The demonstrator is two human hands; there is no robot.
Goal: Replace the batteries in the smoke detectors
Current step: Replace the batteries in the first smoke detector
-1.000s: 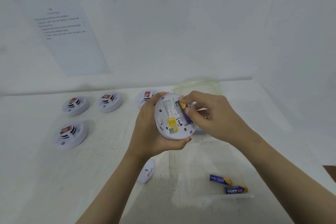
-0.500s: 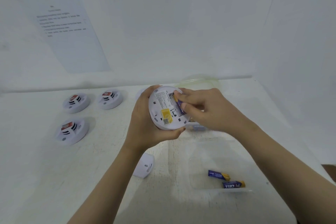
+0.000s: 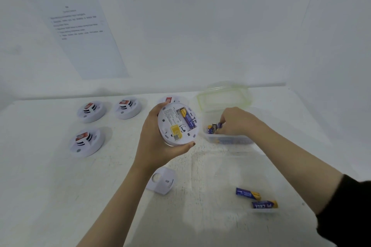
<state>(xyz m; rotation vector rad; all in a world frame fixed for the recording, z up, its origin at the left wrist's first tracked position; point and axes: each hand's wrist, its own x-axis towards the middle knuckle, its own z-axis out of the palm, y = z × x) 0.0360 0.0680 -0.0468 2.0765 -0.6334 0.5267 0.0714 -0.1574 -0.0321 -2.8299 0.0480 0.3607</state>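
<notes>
1. Grip. The left hand (image 3: pixel 156 142) holds the held detector (image 3: pixel 178 124) by its rim above the table (image 3: pixel 60 196), thumb at 6 o'clock. The right hand (image 3: pixel 234 121), at 3 o'clock of it, reaches into the clear box (image 3: pixel 228 140) and pinches the pinched battery (image 3: pixel 218 125).
2. Count.
- Detectors, five: one held and four table detectors (image 3: pixel 91 111) from 9 to 12 o'clock, one of them partly hidden.
- Loose batteries (image 3: pixel 248 193), two, at 5 o'clock.
- Cover (image 3: pixel 161 183), one, at 6 o'clock.
- Lid (image 3: pixel 222 98), one, at 1 o'clock.
- Batteries in the box: number cannot be told.
3. Clearance. The wall bounds the table at 12 o'clock and a side panel at 3 o'clock. Open surface lies at 7 o'clock.
4. Appearance. The held detector is a white disc, back to the camera, with a printed label, a yellow sticker and one fitted battery (image 3: pixel 187 120), blue with a gold end.
</notes>
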